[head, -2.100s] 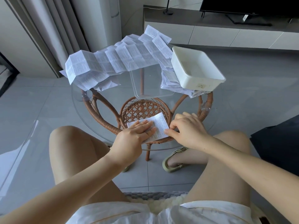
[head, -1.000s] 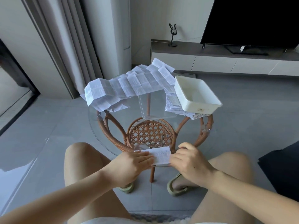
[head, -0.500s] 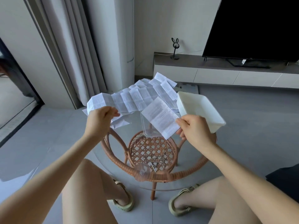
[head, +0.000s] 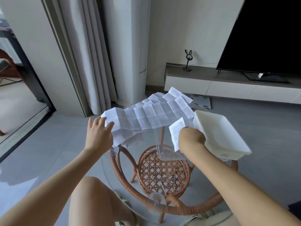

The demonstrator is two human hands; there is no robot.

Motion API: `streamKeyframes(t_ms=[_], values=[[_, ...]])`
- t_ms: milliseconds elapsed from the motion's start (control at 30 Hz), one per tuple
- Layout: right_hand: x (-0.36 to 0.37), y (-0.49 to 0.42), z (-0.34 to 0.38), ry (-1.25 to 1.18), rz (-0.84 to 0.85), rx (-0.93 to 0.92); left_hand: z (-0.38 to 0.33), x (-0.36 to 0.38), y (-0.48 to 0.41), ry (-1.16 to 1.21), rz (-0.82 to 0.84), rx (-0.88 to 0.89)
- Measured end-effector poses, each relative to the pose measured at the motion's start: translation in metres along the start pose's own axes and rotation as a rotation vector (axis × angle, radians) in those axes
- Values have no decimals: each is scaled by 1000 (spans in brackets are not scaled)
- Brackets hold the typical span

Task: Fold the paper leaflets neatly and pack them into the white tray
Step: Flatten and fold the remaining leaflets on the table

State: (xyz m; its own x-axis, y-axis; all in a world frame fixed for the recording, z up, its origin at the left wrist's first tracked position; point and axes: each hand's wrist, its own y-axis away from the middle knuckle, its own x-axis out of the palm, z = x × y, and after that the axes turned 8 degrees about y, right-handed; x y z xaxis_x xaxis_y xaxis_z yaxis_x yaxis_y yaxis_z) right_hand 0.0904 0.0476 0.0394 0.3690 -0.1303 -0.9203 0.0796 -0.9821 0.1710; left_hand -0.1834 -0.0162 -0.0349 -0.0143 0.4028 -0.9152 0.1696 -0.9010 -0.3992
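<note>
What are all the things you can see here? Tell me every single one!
open leaflets: a pile, too overlapped to count, white, far side of the table
folded leaflet: one, white, in the right hand, beside the tray
tray: one, white, table's right edge
clear box: one, see-through, middle of the table
table: one, glass top, brown wicker frame
television: one, black, back right
cabinet: one, white, under the television
bunny ornament: one, black, on the cabinet
curtain: one, pale, back left
left hand: fingers spread, at the pile's left end
right hand: holds the folded leaflet
</note>
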Motion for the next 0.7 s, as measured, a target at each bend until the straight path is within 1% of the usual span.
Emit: streamKeyframes(t_ms=[100, 233, 300, 333, 400, 433, 500, 533, 600, 667, 700], values=[[-7, -2, 11, 114, -57, -33, 8, -2, -11, 25, -177, 157], [-24, -13, 31, 136, -200, -63, 5, -19, -37, 90, -325, 297], [-33, -16, 41, 71, -308, -125, -6, -31, -53, 120, -384, 397], [-38, -18, 46, 38, -348, -185, -12, -39, -62, 132, -404, 446], [-42, -23, 55, -18, -349, -309, -28, -51, -79, 155, -411, 527], [-43, -24, 60, -73, -324, -344, -36, -55, -86, 171, -401, 557], [-47, -30, 67, -262, -306, -336, -51, -63, -100, 201, -382, 616], [-49, -34, 67, -362, -341, -302, -58, -67, -104, 213, -377, 647], [-54, -44, 65, -485, -482, -259, -67, -76, -114, 250, -400, 687], [-65, -56, 57, -647, -519, -233, -69, -88, -122, 269, -455, 625], [-71, -62, 51, -781, -502, -224, -68, -93, -125, 269, -484, 542]])
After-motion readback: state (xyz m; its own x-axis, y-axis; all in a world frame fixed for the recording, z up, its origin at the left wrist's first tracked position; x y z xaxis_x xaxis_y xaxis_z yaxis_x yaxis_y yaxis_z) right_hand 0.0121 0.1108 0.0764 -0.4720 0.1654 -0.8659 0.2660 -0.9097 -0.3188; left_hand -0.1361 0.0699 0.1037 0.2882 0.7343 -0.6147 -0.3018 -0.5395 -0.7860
